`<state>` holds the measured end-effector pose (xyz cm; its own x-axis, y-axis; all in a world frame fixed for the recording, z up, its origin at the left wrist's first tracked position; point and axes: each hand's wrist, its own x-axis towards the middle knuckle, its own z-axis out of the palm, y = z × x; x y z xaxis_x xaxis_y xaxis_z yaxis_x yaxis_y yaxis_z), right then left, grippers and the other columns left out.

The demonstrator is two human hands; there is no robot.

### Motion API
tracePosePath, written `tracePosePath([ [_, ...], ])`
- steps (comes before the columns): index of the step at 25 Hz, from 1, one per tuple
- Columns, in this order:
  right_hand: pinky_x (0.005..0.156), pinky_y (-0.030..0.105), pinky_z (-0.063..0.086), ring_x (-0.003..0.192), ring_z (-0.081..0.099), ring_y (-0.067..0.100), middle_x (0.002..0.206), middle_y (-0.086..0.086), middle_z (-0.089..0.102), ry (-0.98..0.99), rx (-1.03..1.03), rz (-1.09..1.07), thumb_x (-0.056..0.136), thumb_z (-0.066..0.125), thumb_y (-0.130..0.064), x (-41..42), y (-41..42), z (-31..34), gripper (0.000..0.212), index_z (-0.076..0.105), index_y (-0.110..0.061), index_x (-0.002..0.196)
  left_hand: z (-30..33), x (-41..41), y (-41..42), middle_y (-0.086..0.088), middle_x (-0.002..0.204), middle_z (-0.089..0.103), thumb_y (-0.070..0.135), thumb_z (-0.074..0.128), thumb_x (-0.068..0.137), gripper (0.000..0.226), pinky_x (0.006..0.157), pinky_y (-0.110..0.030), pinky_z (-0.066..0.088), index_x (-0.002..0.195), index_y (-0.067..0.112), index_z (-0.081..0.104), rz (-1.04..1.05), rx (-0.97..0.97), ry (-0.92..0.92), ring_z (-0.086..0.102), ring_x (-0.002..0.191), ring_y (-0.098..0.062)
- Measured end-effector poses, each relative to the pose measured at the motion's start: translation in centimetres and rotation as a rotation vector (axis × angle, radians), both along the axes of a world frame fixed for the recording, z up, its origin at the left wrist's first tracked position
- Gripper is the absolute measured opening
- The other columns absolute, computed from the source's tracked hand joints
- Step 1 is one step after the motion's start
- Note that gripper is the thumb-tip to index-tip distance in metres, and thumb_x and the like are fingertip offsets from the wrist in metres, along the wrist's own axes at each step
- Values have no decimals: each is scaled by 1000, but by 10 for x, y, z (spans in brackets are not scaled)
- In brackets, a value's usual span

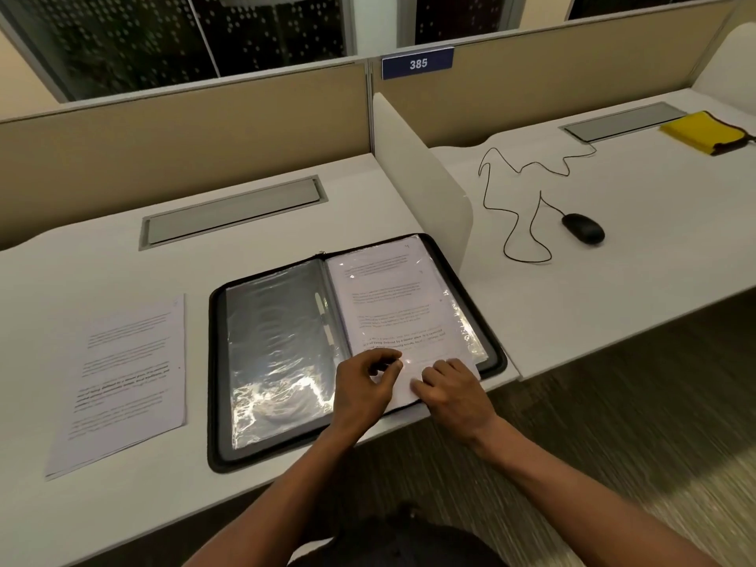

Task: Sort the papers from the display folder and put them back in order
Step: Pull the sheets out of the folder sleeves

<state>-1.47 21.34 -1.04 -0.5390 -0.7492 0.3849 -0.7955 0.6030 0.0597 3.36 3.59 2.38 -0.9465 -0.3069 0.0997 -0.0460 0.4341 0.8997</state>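
Fingers of both hands pinch a sheet in the folder; loose papers lie leftward.

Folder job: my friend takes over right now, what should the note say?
Left hand: pinching the sleeve's near edge on the folder's right side.
Right hand: holding the near edge of a sheet that sits partly in that sleeve.
Left sleeve: no paper in it.
Loose papers: on the desk, left of the folder.
Left to do: settle this sheet, then file the loose papers in order.
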Motion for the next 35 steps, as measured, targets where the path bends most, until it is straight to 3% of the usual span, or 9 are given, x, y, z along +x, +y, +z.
tracePosePath([
  [8, 67, 31, 55, 86, 60, 19, 89, 1, 64, -253, -214, -117, 61, 87, -12, 67, 53, -25, 31, 73, -16, 88, -14, 61, 19, 11, 108, 58, 26, 76, 86, 30, 74, -18, 50, 109, 35, 60, 313, 125, -290, 59, 93, -4],
  [11, 83, 35, 58, 108, 57, 16, 108, -2, 61, -428, -266, -129, 71, 83, -32, 72, 62, -31, 29, 72, -21, 96, -20, 80, 33, 7, 116, 55, 25, 78, 85, 40, 76, -26, 58, 114, 34, 52, 328, 275, -487, 61, 99, -10],
  [14, 111, 28, 37, 136, 41, 12, 136, -6, 53, -655, -345, -141, 70, 78, -65, 70, 72, -19, 50, 72, -31, 106, -15, 79, 39, 5, 116, 58, 15, 76, 86, 43, 69, -24, 58, 117, 30, 51, 358, 443, -530, 62, 101, -14],
  [17, 103, 23, 39, 127, 47, 10, 133, -7, 53, -826, -601, -471, 76, 70, -69, 46, 74, 1, 60, 66, -29, 121, -7, 76, 39, 3, 112, 64, 3, 72, 87, 40, 69, -27, 60, 117, 25, 56, 357, 552, -475, 66, 96, -13],
  [20, 87, 37, 55, 111, 60, 21, 125, 3, 60, -1104, -640, -826, 85, 77, -40, 14, 80, 23, 64, 47, -27, 141, -2, 78, 38, -3, 114, 67, 0, 69, 89, 38, 79, -37, 62, 117, 24, 60, 262, 675, -477, 71, 100, -20],
  [23, 77, 42, 60, 97, 68, 25, 113, 9, 68, -1402, -810, -779, 86, 75, -7, 6, 90, 47, 62, 50, -28, 139, 9, 82, 37, -5, 116, 69, 5, 71, 89, 35, 82, -39, 62, 118, 23, 63, 153, 717, -511, 72, 98, -18],
  [26, 80, 50, 61, 94, 74, 31, 109, 9, 73, -1582, -802, -663, 84, 73, 0, 19, 107, 75, 58, 59, -32, 130, 25, 82, 32, -3, 117, 69, 23, 73, 89, 34, 86, -43, 60, 122, 23, 64, 119, 753, -542, 72, 100, -21],
  [30, 82, 51, 61, 101, 71, 40, 122, 13, 70, -1794, -905, -547, 72, 85, -21, 44, 128, 108, 44, 74, -14, 114, 55, 72, 25, -10, 112, 74, 23, 62, 95, 27, 94, -47, 55, 118, 9, 66, 44, 935, -614, 71, 102, -30],
  [35, 60, 32, 60, 91, 73, 37, 115, 20, 72, -1724, -1061, -407, 46, 94, -54, 59, 129, 157, 72, 79, -3, 95, 88, 69, 10, -27, 121, 66, 17, 70, 90, 36, 99, -54, 50, 122, 2, 63, -66, 1090, -679, 65, 109, -44],
])
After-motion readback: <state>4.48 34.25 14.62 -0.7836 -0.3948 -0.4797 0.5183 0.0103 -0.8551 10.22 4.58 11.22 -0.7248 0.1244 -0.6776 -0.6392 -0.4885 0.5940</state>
